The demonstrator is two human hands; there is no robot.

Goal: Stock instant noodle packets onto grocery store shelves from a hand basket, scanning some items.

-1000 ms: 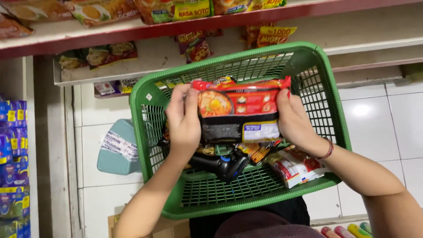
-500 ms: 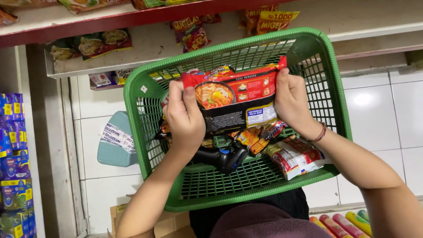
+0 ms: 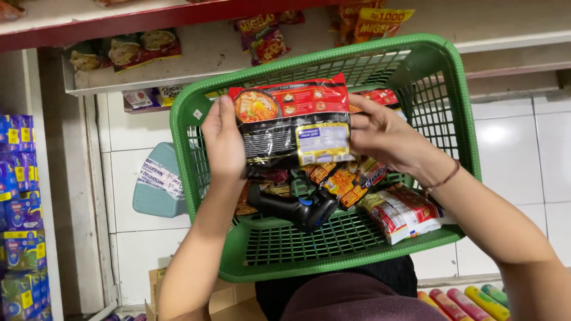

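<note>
Since the earlier frames the noodle packet (image 3: 291,122) has tilted: its red edge then slanted up to the right, and now it sits nearly level, turned a little the other way, and the right hand has slid from the packet's side edge in over its lower right corner. Both hands hold the packet above the green basket (image 3: 440,77). The left hand (image 3: 225,142) grips the packet's left edge, its fingers (image 3: 226,110) curled close along that side, thumb behind and hidden. The right hand (image 3: 386,139) clasps the right edge, fingers narrow and bent round the wrapper; a thin cord bracelet (image 3: 445,178) circles its wrist. The packet shows its back, red at the top, black below, with a pale label at the lower right.

Under it in the basket lie a black handle (image 3: 297,208), orange snack packs (image 3: 339,178) and a red-and-white packet (image 3: 401,211) at the right. Beside the basket's left wall stands a pale blue bin (image 3: 157,190) on white floor tiles. Shelves above carry more packets.
</note>
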